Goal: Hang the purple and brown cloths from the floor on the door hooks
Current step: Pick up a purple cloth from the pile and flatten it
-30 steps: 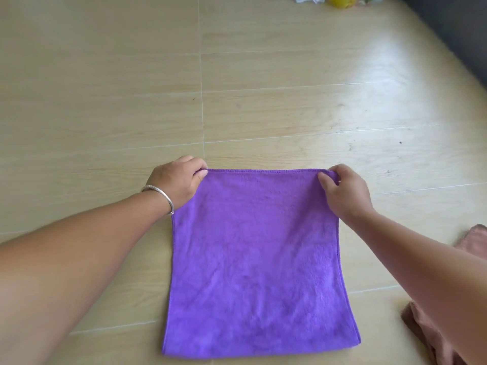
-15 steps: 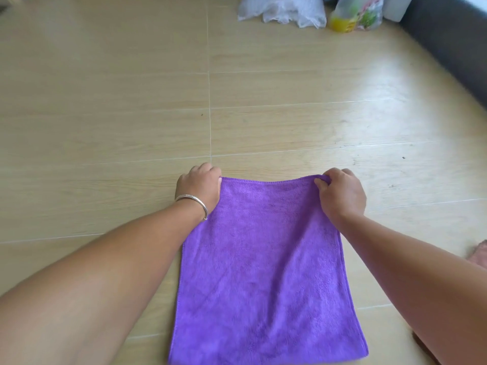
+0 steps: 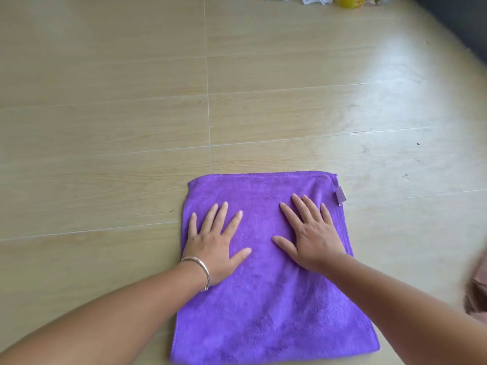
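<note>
We press our left hand (image 3: 214,248) and right hand (image 3: 313,239), fingers spread flat and grasping nothing, on the purple cloth (image 3: 271,306), probably smoothing it on the floor (image 3: 105,127); the brown cloth (image 3: 477,291) lies at the floor's right edge.

The fuzzy purple rectangular microfibre cloth (image 3: 266,306) lies spread flat on the pale wood-look floor, a small tag sticking out near its far right corner. The crumpled brown cloth (image 3: 477,288) lies at the right edge, well apart, blurred and mostly cut off.

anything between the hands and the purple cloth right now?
Nothing. The left hand and right hand both lie flat, fingers spread, directly on the purple cloth, which is spread on the floor.
</note>
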